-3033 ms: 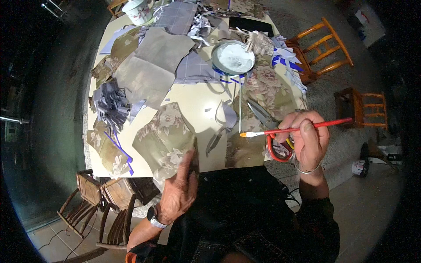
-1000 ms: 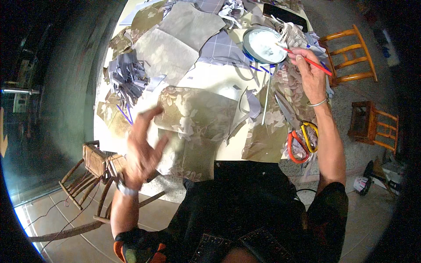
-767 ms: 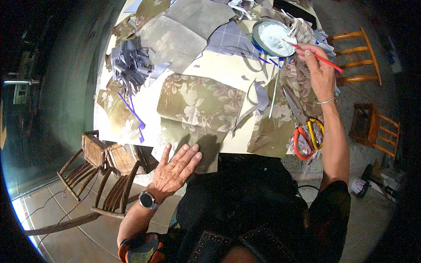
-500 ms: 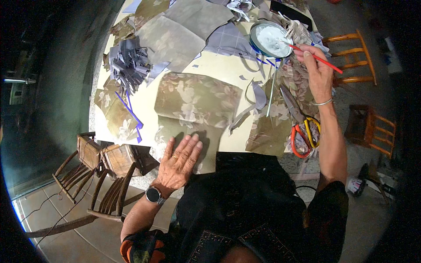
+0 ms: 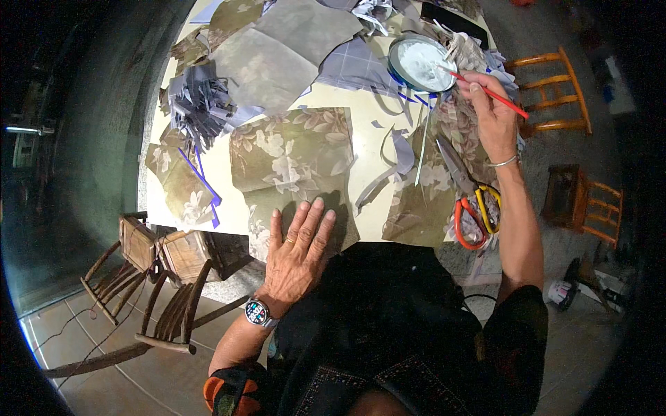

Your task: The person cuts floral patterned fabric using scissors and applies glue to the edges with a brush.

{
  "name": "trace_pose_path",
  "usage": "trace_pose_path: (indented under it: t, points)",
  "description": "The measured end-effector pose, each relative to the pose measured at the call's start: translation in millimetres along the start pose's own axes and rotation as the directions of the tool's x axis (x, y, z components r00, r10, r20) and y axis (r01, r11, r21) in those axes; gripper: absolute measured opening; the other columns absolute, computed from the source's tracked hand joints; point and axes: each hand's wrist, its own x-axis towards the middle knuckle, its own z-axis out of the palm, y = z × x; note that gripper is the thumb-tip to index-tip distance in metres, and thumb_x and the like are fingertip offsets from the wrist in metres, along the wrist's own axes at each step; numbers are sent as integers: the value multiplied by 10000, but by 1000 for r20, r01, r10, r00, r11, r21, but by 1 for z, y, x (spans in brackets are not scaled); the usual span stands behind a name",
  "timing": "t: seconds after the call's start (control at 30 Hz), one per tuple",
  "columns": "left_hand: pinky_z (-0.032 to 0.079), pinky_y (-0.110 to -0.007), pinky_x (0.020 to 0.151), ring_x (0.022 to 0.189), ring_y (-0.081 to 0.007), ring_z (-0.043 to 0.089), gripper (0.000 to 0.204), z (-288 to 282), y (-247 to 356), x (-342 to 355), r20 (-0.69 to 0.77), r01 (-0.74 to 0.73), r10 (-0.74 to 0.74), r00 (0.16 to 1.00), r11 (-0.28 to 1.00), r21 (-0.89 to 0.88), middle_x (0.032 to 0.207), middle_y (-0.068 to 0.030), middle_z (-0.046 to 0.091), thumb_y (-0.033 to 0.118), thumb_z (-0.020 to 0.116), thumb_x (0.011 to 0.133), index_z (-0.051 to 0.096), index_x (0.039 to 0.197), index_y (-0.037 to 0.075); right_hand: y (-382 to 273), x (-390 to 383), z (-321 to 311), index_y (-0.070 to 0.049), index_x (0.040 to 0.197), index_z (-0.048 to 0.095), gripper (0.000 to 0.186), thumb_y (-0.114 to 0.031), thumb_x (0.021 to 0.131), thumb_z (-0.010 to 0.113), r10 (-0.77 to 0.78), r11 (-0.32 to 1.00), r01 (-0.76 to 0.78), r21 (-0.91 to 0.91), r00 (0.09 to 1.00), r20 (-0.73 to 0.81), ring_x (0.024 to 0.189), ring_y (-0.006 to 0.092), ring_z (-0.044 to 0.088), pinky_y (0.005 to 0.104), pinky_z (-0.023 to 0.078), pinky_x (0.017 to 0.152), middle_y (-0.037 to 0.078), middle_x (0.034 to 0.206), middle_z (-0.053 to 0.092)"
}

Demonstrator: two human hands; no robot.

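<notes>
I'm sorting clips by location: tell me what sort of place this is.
Probably a craft workroom, perhaps in a home: cut floral pieces and scissors lie together, with wooden chairs nearby.

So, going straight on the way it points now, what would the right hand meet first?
Most likely the bowl of white stuff, which lies just ahead of the right hand; the red brush it holds reaches over the bowl's edge. Depth is unclear, so the hand might pass above.
</notes>
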Motion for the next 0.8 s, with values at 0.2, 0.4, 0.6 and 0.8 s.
trace_pose_path:
  t: [0.2,0.4,0.6,0.8]
  points:
    - [153,-595,1190,1487,-251,283,676,0,-4,2,109,-91,77,991,988,126,1608,-83,304,180,582,916,328,1543,173,-5,-4,3,-5,1121,634,188,-110,1006,529,-20,999,21,-45,1000,22,940,146,651,278,506,841,101,1006,703]
    - [183,-567,1196,1479,-312,288,789,-34,-4,16,133,-114,132,982,984,-133,1585,-152,324,394,669,887,326,1532,94,-8,-3,2,17,1111,632,187,-99,1014,522,-8,1000,8,-27,1000,18,995,166,667,294,533,866,107,1028,696]
    - [244,-541,1184,1440,-355,338,681,-44,-32,70,-55,-100,99,994,995,-8,1521,-208,387,244,650,920,356,1484,1,-29,0,1,46,1143,606,217,-102,1028,497,22,985,-8,171,997,-79,953,215,696,326,565,864,152,1077,686]
    - [181,-519,1210,1488,-329,237,657,-26,-39,109,-73,-16,23,997,995,97,1585,-169,291,252,598,947,334,1501,17,-57,-10,18,53,1108,596,240,-143,1041,474,196,803,-181,568,980,35,914,244,703,352,585,821,197,1057,685]
